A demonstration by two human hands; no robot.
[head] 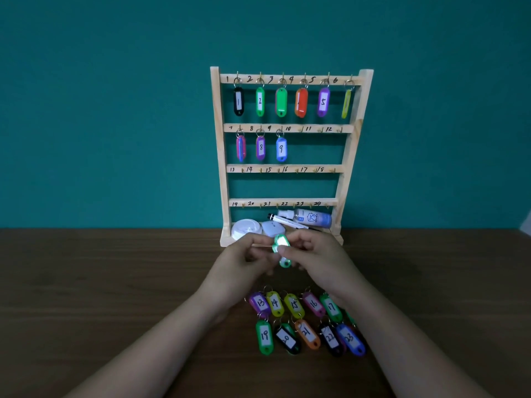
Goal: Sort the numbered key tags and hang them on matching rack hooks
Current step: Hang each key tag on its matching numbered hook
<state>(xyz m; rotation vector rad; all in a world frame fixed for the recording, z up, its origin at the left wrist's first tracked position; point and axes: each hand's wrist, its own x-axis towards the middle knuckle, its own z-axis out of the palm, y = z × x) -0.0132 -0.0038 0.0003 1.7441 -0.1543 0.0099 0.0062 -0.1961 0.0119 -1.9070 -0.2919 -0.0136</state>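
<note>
A wooden rack [219,145] with numbered hooks stands at the table's back. Tags hang on hooks 1 to 9; the blue tag 9 [281,149] is the last one. Hooks 10 to 24 are bare. In front of the rack's base, my left hand [244,259] and my right hand [316,257] both pinch a green tag [281,245] above the table; its number is washed out by glare. Two rows of tags lie below my hands, from the purple tag 13 [260,303] to the blue tag 23 [351,338].
On the rack's base lie a white round container [245,228], a white pod [273,227], a marker pen [287,221] and a spray bottle [310,217]. The dark wooden table [115,282] stretches left and right of my arms. A teal wall stands behind.
</note>
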